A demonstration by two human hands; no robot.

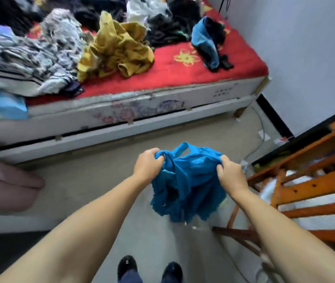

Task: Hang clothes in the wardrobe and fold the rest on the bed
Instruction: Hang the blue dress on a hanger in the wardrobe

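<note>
**Blue garment held up at both top corners**

Head view. Blue garment [189, 180] held in the air over the floor [85, 176], a short way out from the bed [162, 94]. Left hand [149, 164] clenched round one top corner, right hand [230, 174] clenched round the other, cloth bunched inside both fists. Strap loop standing up between the hands; body of the garment hanging crumpled below. Probably gripped at the shoulders to shake it open and find its shape before choosing hanger or fold. Held off the floor, likely to keep it clean.

On the bed: red cover [182, 68] with yellow flowers, loaded with unsorted clothes. Yellow garment [115, 50] heaped near the middle, patterned grey pile [30, 58] to the left, dark clothes [162, 27] at the back, small blue-and-black piece [209, 41] to the right. Most of the task seemingly undone.

Room: pale wall [305, 48] to the right with a dark skirting, orange wooden frame [309, 180] just beside the right hand, cable along the floor by the wall. Black shoes [150, 268] at the bottom edge. No wardrobe in view. Picture blurred towards the edges.
</note>
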